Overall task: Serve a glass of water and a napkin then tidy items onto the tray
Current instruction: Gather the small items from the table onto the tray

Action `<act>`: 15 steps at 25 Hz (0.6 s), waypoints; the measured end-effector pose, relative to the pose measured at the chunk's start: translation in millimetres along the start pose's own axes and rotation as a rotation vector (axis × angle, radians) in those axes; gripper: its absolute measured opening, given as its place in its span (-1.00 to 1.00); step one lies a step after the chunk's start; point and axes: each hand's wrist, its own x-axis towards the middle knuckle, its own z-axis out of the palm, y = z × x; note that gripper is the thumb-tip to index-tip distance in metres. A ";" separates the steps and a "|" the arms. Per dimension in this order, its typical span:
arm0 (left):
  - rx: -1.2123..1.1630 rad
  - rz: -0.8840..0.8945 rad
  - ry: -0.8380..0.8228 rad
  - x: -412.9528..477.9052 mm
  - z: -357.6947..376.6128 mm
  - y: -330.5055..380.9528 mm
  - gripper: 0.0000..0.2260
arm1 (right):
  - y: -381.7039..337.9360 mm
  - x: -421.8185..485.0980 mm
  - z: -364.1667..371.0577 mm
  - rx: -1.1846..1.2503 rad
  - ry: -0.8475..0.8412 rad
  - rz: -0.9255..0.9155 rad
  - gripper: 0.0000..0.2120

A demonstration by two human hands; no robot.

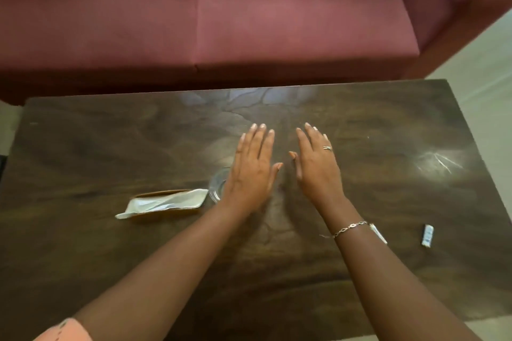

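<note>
The head camera looks down on a dark, glossy wooden coffee table [110, 147] with a swirling grain. Glare patches show on the table beyond the fingertips and off to the right of the right hand. Past the far edge of the table stands a maroon upholstered sofa [249, 22], and pale floor [476, 63] shows at the upper right.

The left hand [255, 169] and the right hand [315, 166] lie side by side, palms down over the middle of the table. Their fingers are straight and close together, the thumbs point toward each other, and neither hand holds anything. It is not clear whether the palms touch the wood. The right hand wears a ring [327, 148] and its wrist a bracelet [350, 227].

The clear drinking glass [217, 185] stands just left of the left hand, against the outer edge of the palm. Further left, next to the glass, a white napkin [166, 202] lies on a thin brown piece [163, 193]. Just right of the right wrist lies a small white packet [379, 233], and well beyond it to the right a white sachet [427, 235] with blue print.

The left hand covers most of the glass, so its contents cannot be made out. The napkin hides most of the brown piece, and what it is stays unclear. The right forearm cuts off the packet. The sachet's print is too small to read. A peach sleeve [66, 332] is cropped at the bottom left corner.
</note>
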 end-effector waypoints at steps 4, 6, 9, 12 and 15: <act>0.022 0.252 -0.173 -1.2 47.9 54.8 -0.51 | 106.2 -50.7 -9.2 0.103 0.122 0.377 -0.68; 0.129 0.432 -0.277 -7.9 75.7 79.6 -0.51 | 156.9 -81.1 -10.6 0.050 0.070 0.542 -0.68; 0.260 0.723 -0.404 -24.6 122.4 120.9 -0.58 | 208.4 -124.1 -2.3 -0.101 -0.164 0.728 -0.52; 0.368 0.943 -0.545 -30.5 166.4 150.7 -0.48 | 232.0 -153.1 9.6 -0.175 -0.283 0.797 -0.47; 0.421 0.976 -0.583 -26.6 190.0 161.7 -0.58 | 242.1 -163.4 17.8 -0.147 -0.317 0.813 -0.45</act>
